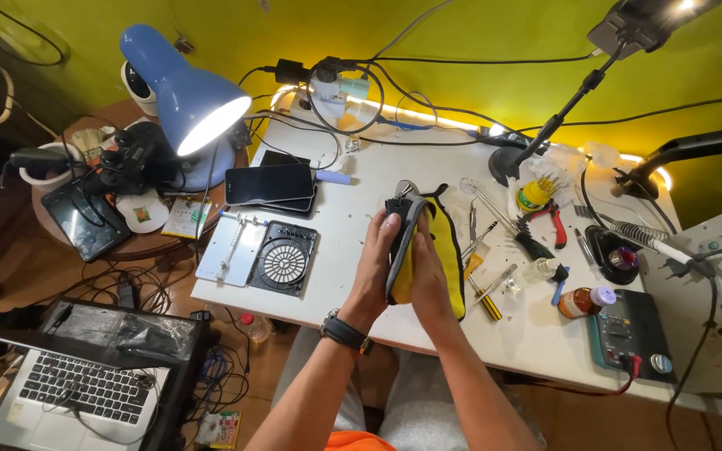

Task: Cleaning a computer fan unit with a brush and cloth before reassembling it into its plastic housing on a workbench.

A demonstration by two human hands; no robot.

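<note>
Yellow-and-black tool pouch (444, 242) clasped upright between both hands, left (375, 266) and right (428, 280).

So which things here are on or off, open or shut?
Blue lamp: switched on, glowing.
Laptop: lid open, partly covered by a bag.
Phones: screens dark, stacked on the white table.
Yellow and black pouch: off the table, held between both hands.
Left hand: pressed on the pouch's side.
Right hand: gripping the pouch from below.
Red pliers: lying on the table, handles apart.
</note>
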